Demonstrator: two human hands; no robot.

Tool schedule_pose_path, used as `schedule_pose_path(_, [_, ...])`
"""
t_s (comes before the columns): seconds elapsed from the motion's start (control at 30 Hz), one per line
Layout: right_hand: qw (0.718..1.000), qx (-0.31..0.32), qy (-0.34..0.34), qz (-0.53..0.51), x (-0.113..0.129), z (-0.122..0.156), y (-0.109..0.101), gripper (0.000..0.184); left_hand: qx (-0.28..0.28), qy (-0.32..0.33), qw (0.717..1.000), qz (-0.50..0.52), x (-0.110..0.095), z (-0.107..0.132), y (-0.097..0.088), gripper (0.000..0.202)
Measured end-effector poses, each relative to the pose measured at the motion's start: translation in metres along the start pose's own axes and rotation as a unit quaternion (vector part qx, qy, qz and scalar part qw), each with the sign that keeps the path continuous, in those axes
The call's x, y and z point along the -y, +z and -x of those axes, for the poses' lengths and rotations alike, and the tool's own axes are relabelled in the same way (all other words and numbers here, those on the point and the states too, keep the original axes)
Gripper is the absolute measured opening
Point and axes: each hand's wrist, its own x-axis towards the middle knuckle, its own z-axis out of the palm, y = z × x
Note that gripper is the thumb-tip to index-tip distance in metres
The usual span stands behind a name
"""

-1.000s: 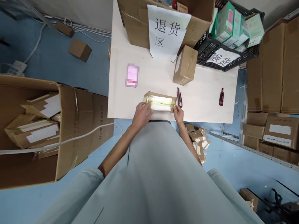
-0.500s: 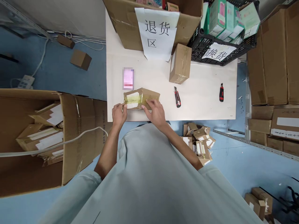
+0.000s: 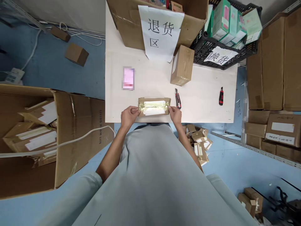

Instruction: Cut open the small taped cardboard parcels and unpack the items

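Note:
A small flat cardboard parcel (image 3: 154,106) with a white label and shiny tape lies near the front edge of the white table (image 3: 202,103). My left hand (image 3: 128,116) grips its left end with closed fingers. Its right end is held by my right hand (image 3: 176,113), fingers curled on the corner. A red and black utility knife (image 3: 177,98) lies just right of the parcel, close to my right hand.
A second knife (image 3: 221,96) lies further right. An upright taped box (image 3: 182,65), a pink item (image 3: 128,78), a big carton with a paper sign (image 3: 162,31) and a black crate (image 3: 225,53) of green boxes stand behind. An open carton of parcels (image 3: 35,131) stands at left; opened boxes (image 3: 199,141) lie on the floor.
Half a second ago the parcel was at the table's left front, turned askew in both hands. It now lies square and further right, one hand on each end.

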Motion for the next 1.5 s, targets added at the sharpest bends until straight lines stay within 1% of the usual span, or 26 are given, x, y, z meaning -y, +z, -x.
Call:
schedule_pose_path(0.1, [1.0,0.01,-0.005,-0.024,-0.014,0.02,-0.003,0.058,0.035,-0.016,0.999,0.01,0.011,0.01,-0.001,0.026])
schedule_pose_path(0.2, [0.999,0.018,0.012,-0.04,-0.022,0.041,-0.003,0.057,0.059,-0.024,0.998,0.024,0.022,0.022,-0.001,0.024])
schedule_pose_path(0.27, [0.999,0.019,0.016,-0.045,-0.024,0.051,-0.003,0.058,0.047,-0.013,0.999,0.016,0.024,0.027,0.0,0.022])
schedule_pose_path(0.37, [1.0,0.01,0.001,-0.029,-0.024,0.055,-0.003,0.062,0.027,0.024,0.999,-0.013,0.02,0.03,0.004,0.02])
schedule_pose_path(0.47, [1.0,-0.014,-0.004,0.002,-0.021,0.048,-0.01,0.065,0.035,0.058,0.997,-0.048,0.008,0.025,0.009,0.018])
schedule_pose_path(0.57, [0.999,-0.04,0.001,0.029,-0.019,0.032,-0.022,0.062,0.036,0.075,0.995,-0.062,-0.008,0.018,0.016,0.021])
schedule_pose_path(0.7, [0.996,-0.037,0.01,0.075,-0.018,0.007,-0.036,0.059,0.024,0.073,0.996,-0.055,-0.029,0.008,0.025,0.025])
schedule_pose_path(0.83, [0.997,-0.039,-0.001,0.069,-0.014,-0.015,-0.041,0.056,0.011,0.069,0.996,-0.061,-0.045,-0.005,0.028,0.029])
schedule_pose_path(0.93, [0.997,-0.013,-0.006,0.07,-0.013,-0.028,-0.044,0.055,0.015,0.063,0.992,-0.111,-0.053,-0.016,0.028,0.029])
schedule_pose_path(1.03, [0.997,0.034,0.006,0.063,-0.018,-0.037,-0.051,0.053,0.047,0.052,0.982,-0.176,-0.06,-0.025,0.031,0.023])
schedule_pose_path(1.07, [0.998,0.044,0.012,0.052,-0.021,-0.04,-0.054,0.052,0.047,0.053,0.979,-0.19,-0.064,-0.028,0.033,0.023])
schedule_pose_path(1.1, [0.998,0.049,0.019,0.035,-0.024,-0.044,-0.059,0.05,0.036,0.058,0.978,-0.198,-0.07,-0.031,0.037,0.025])
schedule_pose_path(1.17, [0.998,0.049,0.031,-0.007,-0.031,-0.056,-0.069,0.043,-0.005,0.08,0.977,-0.197,-0.087,-0.039,0.046,0.042])
schedule_pose_path(1.23, [0.997,0.044,0.041,-0.049,-0.034,-0.075,-0.079,0.032,-0.03,0.11,0.978,-0.175,-0.113,-0.052,0.06,0.059])
schedule_pose_path(1.27, [0.996,0.042,0.046,-0.069,-0.035,-0.087,-0.084,0.03,-0.026,0.12,0.98,-0.158,-0.129,-0.059,0.068,0.064])
schedule_pose_path(1.3, [0.994,0.039,0.05,-0.09,-0.034,-0.101,-0.088,0.033,-0.016,0.126,0.982,-0.139,-0.147,-0.068,0.078,0.068])
schedule_pose_path(1.4, [0.985,0.028,0.055,-0.162,-0.023,-0.147,-0.095,0.05,0.02,0.118,0.99,-0.081,-0.201,-0.094,0.112,0.074])
schedule_pose_path(1.43, [0.981,0.028,0.052,-0.187,-0.018,-0.162,-0.097,0.053,0.027,0.114,0.991,-0.065,-0.217,-0.101,0.123,0.075])
schedule_pose_path(1.5, [0.972,0.039,0.04,-0.228,-0.006,-0.188,-0.097,0.05,0.035,0.116,0.991,-0.053,-0.244,-0.113,0.143,0.075])
